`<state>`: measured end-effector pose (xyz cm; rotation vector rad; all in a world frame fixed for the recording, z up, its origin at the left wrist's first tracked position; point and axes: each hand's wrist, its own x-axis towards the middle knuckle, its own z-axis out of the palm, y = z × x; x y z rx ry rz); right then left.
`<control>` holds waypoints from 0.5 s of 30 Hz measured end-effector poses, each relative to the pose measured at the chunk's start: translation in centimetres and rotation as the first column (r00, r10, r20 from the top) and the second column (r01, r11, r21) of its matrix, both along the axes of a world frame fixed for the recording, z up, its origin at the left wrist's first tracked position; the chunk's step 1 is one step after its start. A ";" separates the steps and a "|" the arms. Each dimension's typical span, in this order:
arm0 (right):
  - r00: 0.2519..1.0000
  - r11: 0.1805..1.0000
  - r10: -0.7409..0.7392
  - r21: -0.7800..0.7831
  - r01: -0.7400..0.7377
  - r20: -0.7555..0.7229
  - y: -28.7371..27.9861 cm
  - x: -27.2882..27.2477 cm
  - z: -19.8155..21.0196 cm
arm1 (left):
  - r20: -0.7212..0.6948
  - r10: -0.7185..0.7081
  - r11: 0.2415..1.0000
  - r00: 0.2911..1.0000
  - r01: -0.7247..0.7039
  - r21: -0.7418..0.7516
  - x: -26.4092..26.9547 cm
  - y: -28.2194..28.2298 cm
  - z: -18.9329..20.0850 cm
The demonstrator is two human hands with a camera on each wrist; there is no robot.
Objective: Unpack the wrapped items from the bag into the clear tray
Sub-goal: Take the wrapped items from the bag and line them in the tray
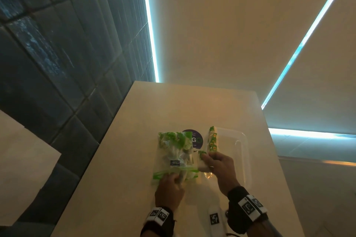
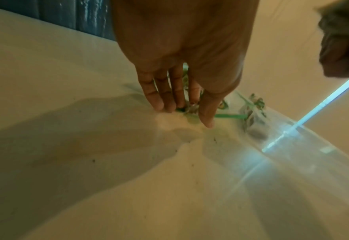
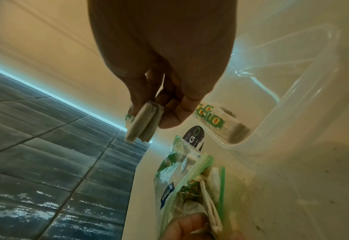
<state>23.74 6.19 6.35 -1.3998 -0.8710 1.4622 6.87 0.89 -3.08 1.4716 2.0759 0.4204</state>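
Left hand (image 1: 169, 188) pinches bag (image 1: 173, 156) mouth, contents blurry; right hand (image 1: 217, 167) grips wrapped item (image 3: 142, 121) nr tray (image 1: 240, 140).

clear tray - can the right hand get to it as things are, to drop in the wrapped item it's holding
Probably yes. The right hand holds a wrapped item right at the clear tray's near left edge. The tray is open-topped, with one wrapped stack along its left side and the rest bare.

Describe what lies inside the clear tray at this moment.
One wrapped item with a green and yellow label lies inside the clear tray, against its left wall. The rest of its floor looks bare. The right hand hides the tray's near left corner in the head view.
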 end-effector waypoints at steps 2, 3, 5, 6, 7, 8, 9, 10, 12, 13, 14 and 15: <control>1.000 1.000 0.013 -0.015 -0.013 0.002 -0.1 0.3 0.0 | -0.023 0.012 1.000 1.000 -0.012 -0.007 0.1 0.4 -0.5; 1.000 1.000 0.021 -0.020 -0.021 -0.002 -0.1 0.5 0.0 | -0.023 0.018 1.000 1.000 -0.018 0.002 0.1 0.7 -0.8; 0.999 0.999 0.031 -0.030 -0.031 -0.018 -0.2 0.9 -0.1 | -0.009 0.028 0.999 1.000 -0.028 0.017 0.0 1.2 -1.0; 0.999 0.999 0.034 -0.040 -0.035 -0.030 -0.2 1.1 -0.3 | 0.018 0.048 0.998 0.999 -0.049 0.026 0.0 1.3 -1.0; 0.998 0.998 0.038 -0.053 -0.040 -0.046 -0.2 1.2 -0.3 | 0.068 0.081 0.996 0.994 -0.084 0.038 -0.1 1.4 -0.9; 0.997 0.996 0.042 -0.069 -0.047 -0.067 -0.2 1.3 -0.5 | 0.140 0.120 0.991 0.983 -0.127 0.039 -0.1 1.4 -0.8; 0.995 0.994 0.049 -0.090 -0.056 -0.084 -0.3 1.3 -0.5 | 0.225 0.156 0.985 0.962 -0.167 0.030 -0.1 1.5 -0.6; 0.993 0.991 0.061 -0.113 -0.072 -0.098 -0.3 1.2 -0.6 | 0.318 0.187 0.981 0.929 -0.196 -0.003 -0.3 1.5 -0.3; 0.986 0.975 0.114 -0.177 -0.135 -0.123 -0.4 1.1 -0.7 | 0.511 0.203 0.979 0.835 -0.170 -0.112 -0.6 1.5 0.4; 0.979 0.960 0.149 -0.216 -0.177 -0.143 -0.6 1.0 -0.7 | 0.594 0.204 0.978 0.778 -0.135 -0.159 -0.9 1.4 0.7; 0.970 0.943 0.182 -0.252 -0.219 -0.161 -0.7 0.8 -0.8 | 0.660 0.211 0.975 0.721 -0.107 -0.194 -1.1 1.3 1.1; 0.962 0.926 0.211 -0.281 -0.253 -0.173 -0.9 0.6 -0.9 | 0.707 0.221 0.972 0.671 -0.094 -0.215 -1.4 1.1 1.4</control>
